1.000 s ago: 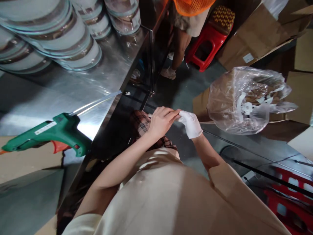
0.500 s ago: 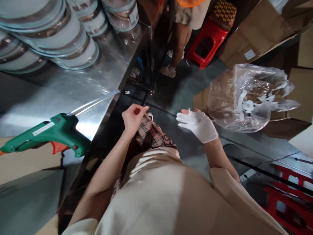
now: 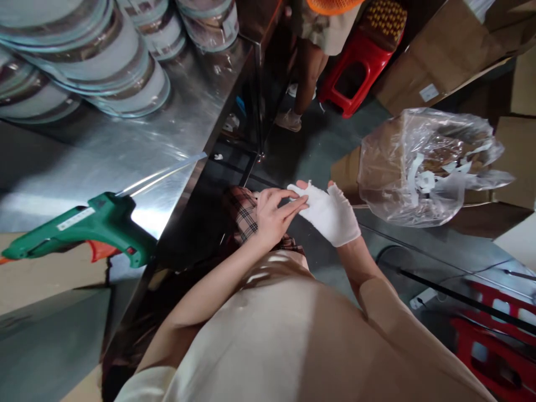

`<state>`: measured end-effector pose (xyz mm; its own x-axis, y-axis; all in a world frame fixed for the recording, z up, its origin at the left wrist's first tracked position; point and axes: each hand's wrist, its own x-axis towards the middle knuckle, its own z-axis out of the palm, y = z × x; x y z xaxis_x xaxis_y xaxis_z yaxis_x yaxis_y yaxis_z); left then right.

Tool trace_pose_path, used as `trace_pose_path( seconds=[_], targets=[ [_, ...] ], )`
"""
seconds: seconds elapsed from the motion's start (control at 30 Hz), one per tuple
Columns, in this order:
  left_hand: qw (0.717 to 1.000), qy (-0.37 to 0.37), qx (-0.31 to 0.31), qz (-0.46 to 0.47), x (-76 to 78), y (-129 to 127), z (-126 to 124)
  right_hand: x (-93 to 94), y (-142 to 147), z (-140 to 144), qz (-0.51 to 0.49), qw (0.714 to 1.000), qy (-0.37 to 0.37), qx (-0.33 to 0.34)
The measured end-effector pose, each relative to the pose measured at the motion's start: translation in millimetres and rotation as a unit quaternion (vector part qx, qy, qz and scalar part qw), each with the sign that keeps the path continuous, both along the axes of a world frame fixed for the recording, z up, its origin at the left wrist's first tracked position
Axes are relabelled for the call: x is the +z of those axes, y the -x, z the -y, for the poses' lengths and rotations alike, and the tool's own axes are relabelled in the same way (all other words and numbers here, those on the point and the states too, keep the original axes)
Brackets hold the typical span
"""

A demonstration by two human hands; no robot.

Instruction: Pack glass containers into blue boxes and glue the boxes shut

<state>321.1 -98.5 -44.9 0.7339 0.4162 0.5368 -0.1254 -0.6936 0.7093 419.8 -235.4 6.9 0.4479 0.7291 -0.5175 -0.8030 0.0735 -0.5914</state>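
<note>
My left hand (image 3: 274,215) is bare, and its thumb and fingers pinch at the fingertips of the white glove (image 3: 330,220). That glove is on my right hand (image 3: 324,215), which lies stretched out with its back up and holds nothing. Two bare fingertips poke out of the glove, whose edges look frayed there. Left of both hands, a green hot glue gun (image 3: 100,223) with an orange trigger lies at the metal table's edge. Two pale thin sticks (image 3: 163,176) lie beside it on the table.
Stacks of clear round containers (image 3: 113,61) stand on the metal table (image 3: 188,106). A plastic-lined box (image 3: 431,167) with white scraps stands at right, near cardboard boxes (image 3: 444,50). Ahead are a red stool (image 3: 352,72) and another person's legs (image 3: 310,72). A power strip (image 3: 424,298) lies lower right.
My left hand has moved right, from over my lap to the gloved fingertips. My right hand has shifted slightly left to meet it. The glue gun has stayed in place.
</note>
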Motion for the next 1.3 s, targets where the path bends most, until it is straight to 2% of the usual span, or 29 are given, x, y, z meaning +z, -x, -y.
trace_pose_path(
  seconds=[0.1, 0.17, 0.2, 0.27, 0.33, 0.4, 0.5, 0.6, 0.67, 0.7, 0.73, 0.8, 0.87, 0.9, 0.93, 1.0, 1.1, 1.17, 1.23, 1.3],
  targets=[
    [0.998, -0.063, -0.021, 0.015, -6.6, -2.4, -8.0, -1.3, 4.7, 1.1, 0.006, 1.000, 0.002, 0.002],
    [0.997, -0.068, -0.022, 0.002, -9.3, -0.9, -20.4, 0.7, 5.5, 4.2, 0.018, 1.000, 0.011, 0.014],
    [0.999, -0.050, -0.005, -0.012, -10.4, 0.9, -27.8, 2.5, 4.9, 5.9, 0.029, 0.999, 0.014, 0.021],
    [0.997, 0.023, 0.066, -0.043, -12.6, 6.3, -43.3, 6.7, 1.6, 8.9, 0.065, 0.997, 0.016, 0.035],
    [0.981, 0.114, 0.141, -0.066, -16.0, 13.3, -57.8, 10.4, -3.6, 10.4, 0.103, 0.994, 0.022, 0.040],
    [0.962, 0.186, 0.187, -0.076, -20.7, 20.8, -69.7, 12.1, -9.0, 10.5, 0.128, 0.990, 0.030, 0.048],
    [0.942, 0.252, 0.201, -0.092, -28.2, 29.9, -80.6, 9.8, -13.5, 9.8, 0.158, 0.985, 0.027, 0.066],
    [0.936, 0.267, 0.195, -0.117, -31.6, 32.0, -81.1, 3.8, -10.8, 9.7, 0.232, 0.969, 0.039, 0.081],
    [0.936, 0.276, 0.186, -0.113, -29.5, 28.8, -75.4, 0.2, -5.8, 9.2, 0.342, 0.932, 0.073, 0.098],
    [0.936, 0.287, 0.178, -0.102, -26.9, 26.0, -71.1, -1.0, -2.9, 8.2, 0.417, 0.896, 0.100, 0.115],
    [0.935, 0.302, 0.166, -0.090, -23.1, 23.0, -66.1, -1.6, 0.1, 6.5, 0.496, 0.846, 0.138, 0.136],
    [0.930, 0.335, 0.131, -0.070, -12.9, 16.8, -55.0, -1.5, 5.5, 1.0, 0.634, 0.712, 0.234, 0.191],
    [0.934, 0.341, 0.093, -0.052, -0.6, 12.0, -44.3, -0.5, 10.0, -6.3, 0.707, 0.586, 0.311, 0.247],
    [0.941, 0.327, 0.078, -0.042, 5.5, 10.2, -39.5, -0.1, 11.9, -9.9, 0.723, 0.543, 0.330, 0.271],
    [0.951, 0.299, 0.066, -0.030, 11.1, 8.9, -35.1, 0.2, 13.6, -13.1, 0.733, 0.514, 0.338, 0.290],
    [0.975, 0.216, 0.044, -0.004, 19.6, 7.1, -27.9, 0.3, 16.4, -17.7, 0.746, 0.487, 0.331, 0.311],
    [0.994, 0.113, -0.001, 0.010, 24.3, 6.8, -21.7, 2.1, 19.3, -20.8, 0.755, 0.476, 0.320, 0.319],
    [0.996, 0.087, -0.010, -0.002, 24.1, 8.6, -21.2, 5.0, 20.3, -21.1, 0.756, 0.472, 0.317, 0.324],
    [0.997, 0.078, 0.011, -0.016, 24.6, 11.8, -23.0, 7.3, 20.5, -21.0, 0.755, 0.473, 0.314, 0.328],
    [0.998, 0.062, 0.033, -0.006, 27.4, 15.2, -24.6, 5.4, 20.3, -21.7, 0.747, 0.489, 0.312, 0.326]
  ],
)
